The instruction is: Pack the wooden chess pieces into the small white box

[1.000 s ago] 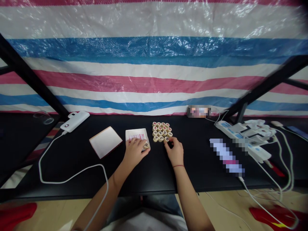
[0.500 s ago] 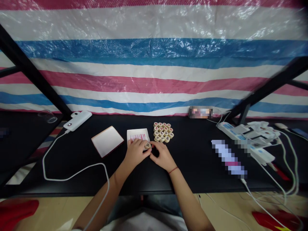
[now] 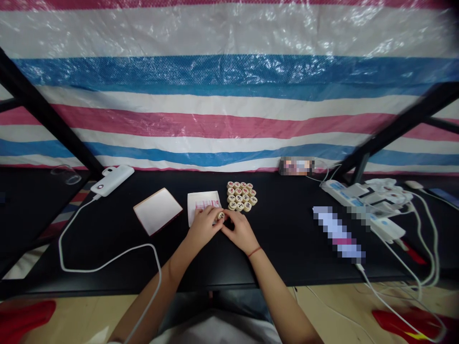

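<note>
My left hand is closed around a round, cream Chinese chess piece with a dark character on its face. From the other side, the thumb and fingers of my right hand close on that same piece; the fingers partly hide it, and whether more pieces are behind it I cannot tell. Under and behind my left hand is an open white box with a pink-printed sheet inside. Just beyond my right hand, Chinese chess pieces stand in tight rows, red characters at the back and dark ones in front.
A box lid lies left of the box. Farther left is a white power bank with a cable looping across the black table. On the right are a blurred phone and a power strip with plugs. A striped sheet hangs behind.
The whole view has shifted slightly. Between my hands the piece has turned a little, its face still showing. The rows of pieces and the box look the same.
</note>
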`<state>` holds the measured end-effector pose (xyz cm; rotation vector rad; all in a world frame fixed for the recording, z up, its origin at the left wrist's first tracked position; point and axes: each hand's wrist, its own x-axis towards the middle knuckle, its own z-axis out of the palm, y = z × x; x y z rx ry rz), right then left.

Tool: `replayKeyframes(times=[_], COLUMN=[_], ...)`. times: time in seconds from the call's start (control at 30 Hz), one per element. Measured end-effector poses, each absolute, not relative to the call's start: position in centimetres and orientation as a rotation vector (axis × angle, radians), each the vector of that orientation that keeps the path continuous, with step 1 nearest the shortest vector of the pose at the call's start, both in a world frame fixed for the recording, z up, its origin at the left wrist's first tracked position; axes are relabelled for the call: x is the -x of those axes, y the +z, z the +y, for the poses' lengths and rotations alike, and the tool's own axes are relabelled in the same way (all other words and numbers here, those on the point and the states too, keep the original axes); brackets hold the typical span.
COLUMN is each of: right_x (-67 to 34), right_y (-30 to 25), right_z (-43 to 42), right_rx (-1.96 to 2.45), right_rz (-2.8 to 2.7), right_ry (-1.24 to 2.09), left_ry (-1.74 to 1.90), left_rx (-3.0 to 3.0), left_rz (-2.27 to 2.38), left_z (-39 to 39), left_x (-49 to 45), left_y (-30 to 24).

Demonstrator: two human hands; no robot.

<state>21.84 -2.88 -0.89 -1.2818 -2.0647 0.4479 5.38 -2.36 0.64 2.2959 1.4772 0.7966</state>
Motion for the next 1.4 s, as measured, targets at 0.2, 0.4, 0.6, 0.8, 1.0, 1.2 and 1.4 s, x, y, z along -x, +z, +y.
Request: replayKeyframes(times=[0.2,0.4,0.6,0.8,1.0,1.2,1.4], right_x=[-21.7,-22.5,-26.9,-27.5,-22.3,-20.5,-26.7], right_y=[-0.9,-0.4,-2.5,-2.4,1.8,2.4,0.3], right_z=[-3.0,-3.1,-1.7,-1.4,-4.6,-6.2,-3.0], right_rx=[1.175,1.210,1.712,1.796,1.446,1.345,1.628], right_rz=[-1.973,-1.711,-1.295,-1.445,-1.525,-1.516,-1.442], right_ry=[0.437,0.253,0.081,0.122,0.522,0.681,0.153], left_ry=[1.082,1.261,1.397,1.406,1.239,1.134,1.072], left_rx=[-2.159,-1.992,-1.840,-1.813,-2.216,-2.404,-2.457], left_rz=[1.216,1.179,1.207,1.264,1.209,1.223,1.339], left_z=[-2.4,-2.5,-2.3,-2.4,-3.0,-3.5,-3.2], left_x=[-5.5,-5.5,-4.5,-4.4,-4.9,-4.8,-4.6], left_y=[1.2,1.5,1.6,1.4,1.4,1.3,1.0])
